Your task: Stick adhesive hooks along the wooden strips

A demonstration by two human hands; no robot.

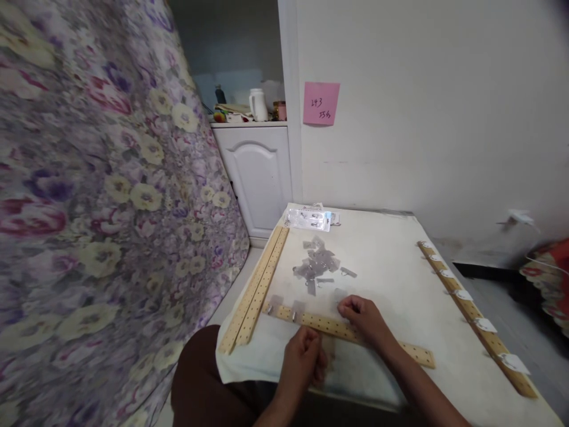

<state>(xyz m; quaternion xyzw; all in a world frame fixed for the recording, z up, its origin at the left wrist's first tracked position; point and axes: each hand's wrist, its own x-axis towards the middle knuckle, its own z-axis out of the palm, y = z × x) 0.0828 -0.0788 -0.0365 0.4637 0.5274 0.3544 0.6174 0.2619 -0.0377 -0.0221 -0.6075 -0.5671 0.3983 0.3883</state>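
A light wooden strip with rows of holes [324, 325] lies across the near part of the table. Two small translucent tags with metal fittings, a left one [276, 300] and a right one [297, 308], sit at its left end. My left hand [303, 354] is closed at the strip's near edge; what its fingers hold, if anything, is hidden. Over the strip, my right hand [365, 318] is closed in a pinch at the edge of a small translucent tag [339, 293]. Beyond them, a loose pile of similar grey tags [317, 264] lies on the table.
Two perforated wooden strips [255, 284] lie along the table's left edge. At the right edge another strip [478, 323] carries several white tags on hooks. Clear packaging [310, 219] rests at the back. A floral curtain [111, 207] hangs at the left.
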